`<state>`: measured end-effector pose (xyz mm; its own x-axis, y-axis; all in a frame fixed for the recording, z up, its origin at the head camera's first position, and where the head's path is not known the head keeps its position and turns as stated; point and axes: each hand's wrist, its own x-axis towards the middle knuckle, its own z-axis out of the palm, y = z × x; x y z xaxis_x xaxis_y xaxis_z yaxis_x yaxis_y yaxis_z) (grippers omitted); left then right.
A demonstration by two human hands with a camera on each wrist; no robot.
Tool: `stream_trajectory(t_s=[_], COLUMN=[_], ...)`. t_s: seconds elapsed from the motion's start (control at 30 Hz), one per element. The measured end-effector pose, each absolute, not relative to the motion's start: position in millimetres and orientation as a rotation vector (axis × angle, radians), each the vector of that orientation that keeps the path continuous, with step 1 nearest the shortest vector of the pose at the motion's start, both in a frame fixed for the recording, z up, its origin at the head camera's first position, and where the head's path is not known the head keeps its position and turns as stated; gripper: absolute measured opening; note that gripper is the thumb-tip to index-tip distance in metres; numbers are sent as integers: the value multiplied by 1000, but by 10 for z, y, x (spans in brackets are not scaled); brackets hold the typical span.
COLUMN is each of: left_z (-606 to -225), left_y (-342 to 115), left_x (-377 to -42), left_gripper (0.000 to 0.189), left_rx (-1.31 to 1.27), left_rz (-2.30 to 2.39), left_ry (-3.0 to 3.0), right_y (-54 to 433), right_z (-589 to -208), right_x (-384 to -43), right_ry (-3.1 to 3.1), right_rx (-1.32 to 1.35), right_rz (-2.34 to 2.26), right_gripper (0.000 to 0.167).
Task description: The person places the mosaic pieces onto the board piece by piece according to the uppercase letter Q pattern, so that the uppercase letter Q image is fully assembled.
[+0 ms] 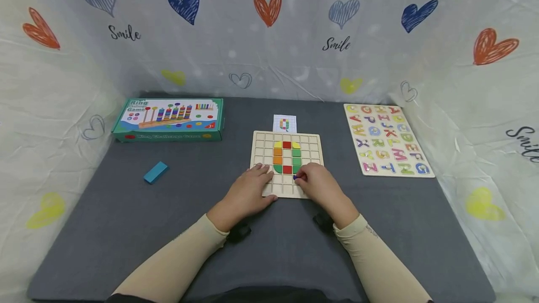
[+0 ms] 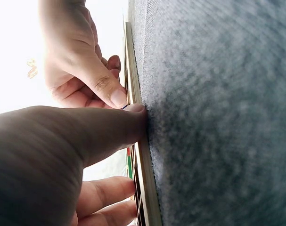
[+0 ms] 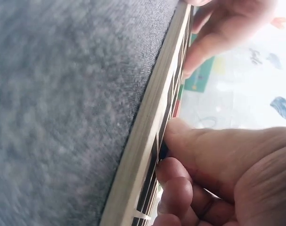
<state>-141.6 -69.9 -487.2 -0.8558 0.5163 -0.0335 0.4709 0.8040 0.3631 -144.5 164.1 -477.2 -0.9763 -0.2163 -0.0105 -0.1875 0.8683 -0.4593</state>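
Observation:
A wooden grid board [image 1: 309, 151] lies on the table, with red, yellow, orange and green tiles set in a ring in its squares. Its front left part is under my left hand [image 1: 248, 191], whose thumb touches the front edge; in the left wrist view the thumb [image 2: 119, 125] rests against the board's rim. Between thumb and fingertips, my right hand [image 1: 322, 188] pinches a small dark blue tile [image 1: 295, 177] at the square below the green tiles. Most of that tile is hidden by the fingers. A pattern card [image 1: 284, 123] showing a coloured ring shape lies behind the board.
At the back left is a green ring game box [image 1: 168, 118]. A blue block [image 1: 156, 172] lies in front of it. On the right lies a wooden alphabet board [image 1: 387, 141] with coloured letters. A curtain with printed hearts [image 1: 267, 9] hangs behind the grey table [image 1: 84, 242].

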Motion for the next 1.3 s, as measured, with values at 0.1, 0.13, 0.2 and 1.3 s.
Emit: stream_trajectory(t_s=[0.1, 0.13, 0.2, 1.3], left_z=[-4871, -4872, -4873, -4845], left_y=[-697, -697, -697, -699], left_x=[-1418, -1419, -1419, -1334], left_gripper=[74, 74, 74, 83], left_rx=[790, 791, 792, 687], left_rz=[517, 516, 516, 536], left_ry=[2859, 2859, 2858, 2883], right_y=[1648, 1651, 1651, 1715], right_z=[-4765, -4765, -4760, -4722], right_x=[-1445, -1445, -1444, -1375], right_ry=[2974, 2972, 2969, 2894], right_rx=[-304, -296, -273, -169], right_rz=[-745, -752, -760, -790], right_gripper=[6, 6, 7, 20])
